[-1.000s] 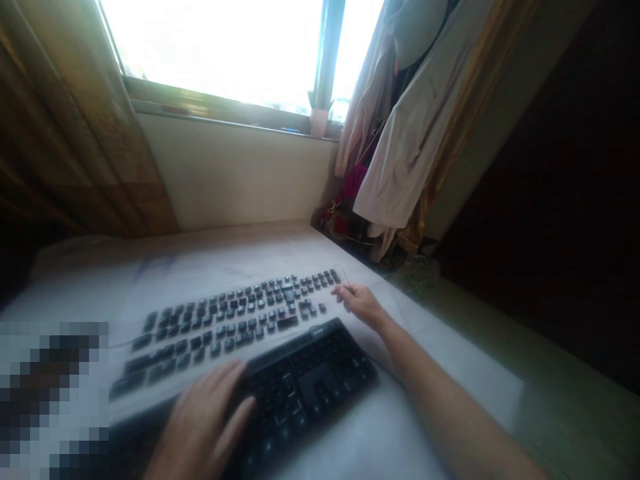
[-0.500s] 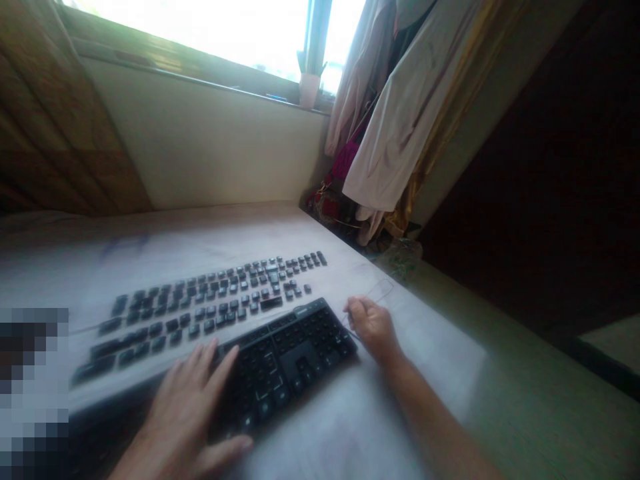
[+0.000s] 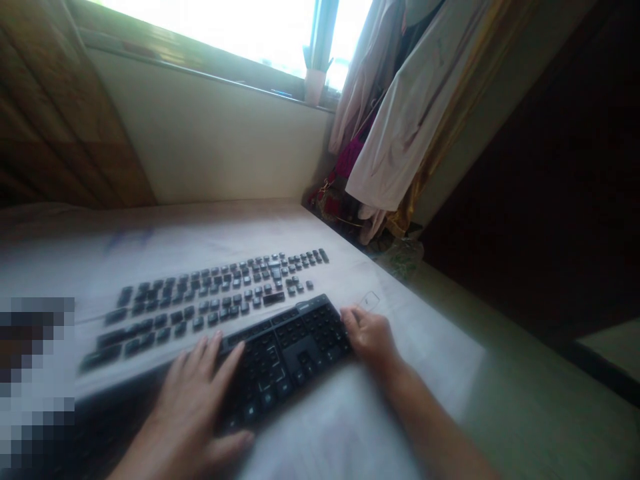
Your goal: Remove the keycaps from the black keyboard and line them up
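Observation:
A black keyboard base (image 3: pixel 305 350), its keycaps off over much of it, lies aslant across the cloth. Across it rests my left hand (image 3: pixel 195 393), fingers spread and thumb apart along the near edge, gripping nothing. At the keyboard's right end my right hand (image 3: pixel 369 333) is closed in a pinch around a thin bent wire (image 3: pixel 371 300). A loop of this wire sticks out behind the fingers; its other end is hidden by the hand and keyboard edge. Just beyond the keyboard, loose black keycaps (image 3: pixel 215 283) lie in rows.
A pale cloth (image 3: pixel 240 230) covers the surface, whose right edge drops to a greenish floor (image 3: pixel 520 340). Clothes (image 3: pixel 395 133) hang at the back right, beside a window with a potted plant (image 3: pixel 315 87) on its sill. A brown curtain (image 3: pixel 55 113) hangs at left.
My right hand has moved slightly left and down, closer against the keyboard's right end, with the wire still in it. My left hand stays spread on the keyboard. The view has shifted a little.

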{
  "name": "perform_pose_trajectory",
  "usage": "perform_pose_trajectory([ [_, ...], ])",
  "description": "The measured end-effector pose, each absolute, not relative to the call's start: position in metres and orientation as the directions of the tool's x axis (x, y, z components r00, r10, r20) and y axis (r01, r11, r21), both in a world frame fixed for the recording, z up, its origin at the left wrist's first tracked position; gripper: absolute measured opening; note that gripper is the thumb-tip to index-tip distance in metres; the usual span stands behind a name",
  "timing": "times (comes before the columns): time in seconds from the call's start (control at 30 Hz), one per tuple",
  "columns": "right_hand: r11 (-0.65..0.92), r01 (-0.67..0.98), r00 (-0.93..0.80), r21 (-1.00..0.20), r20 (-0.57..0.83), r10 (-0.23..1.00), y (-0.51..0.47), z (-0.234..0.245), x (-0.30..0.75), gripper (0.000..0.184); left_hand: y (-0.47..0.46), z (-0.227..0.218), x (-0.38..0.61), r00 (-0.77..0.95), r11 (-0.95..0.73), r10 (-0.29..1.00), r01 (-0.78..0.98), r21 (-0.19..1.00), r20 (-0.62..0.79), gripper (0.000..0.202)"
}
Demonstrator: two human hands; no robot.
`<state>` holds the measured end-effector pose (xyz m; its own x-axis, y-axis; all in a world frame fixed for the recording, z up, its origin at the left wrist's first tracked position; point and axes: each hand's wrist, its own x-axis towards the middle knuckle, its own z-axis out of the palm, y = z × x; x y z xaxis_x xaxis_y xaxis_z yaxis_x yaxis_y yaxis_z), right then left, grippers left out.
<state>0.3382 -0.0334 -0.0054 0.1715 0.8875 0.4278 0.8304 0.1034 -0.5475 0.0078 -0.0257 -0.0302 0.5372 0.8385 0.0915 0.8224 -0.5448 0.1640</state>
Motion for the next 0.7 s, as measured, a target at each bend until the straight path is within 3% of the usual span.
perform_pose_trajectory([
  [0.17, 0.103, 0.793, 0.18, -0.6, 0.392, 0.902, -0.036, -0.011, 0.336, 0.053, -0.028, -0.031, 0.012, 0.504, -0.514, 0.858, 0.848, 0.13, 0.099, 0.094],
  [0.37, 0.052, 0.685, 0.315, -0.727, 0.36, 0.878, -0.032, -0.011, 0.332, 0.063, -0.031, -0.031, 0.016, 0.488, -0.511, 0.856, 0.85, 0.129, 0.172, 0.092],
  [0.57, -0.013, 0.518, 0.538, -0.855, 0.314, 0.782, -0.028, -0.004, 0.334, 0.072, -0.025, -0.026, 0.013, 0.51, -0.511, 0.859, 0.847, 0.144, 0.045, 0.095],
  [0.7, 0.063, 0.513, 0.479, -0.856, 0.347, 0.807, -0.039, 0.004, 0.321, 0.066, -0.026, -0.027, 0.012, 0.529, -0.537, 0.844, 0.827, 0.165, 0.09, 0.095],
])
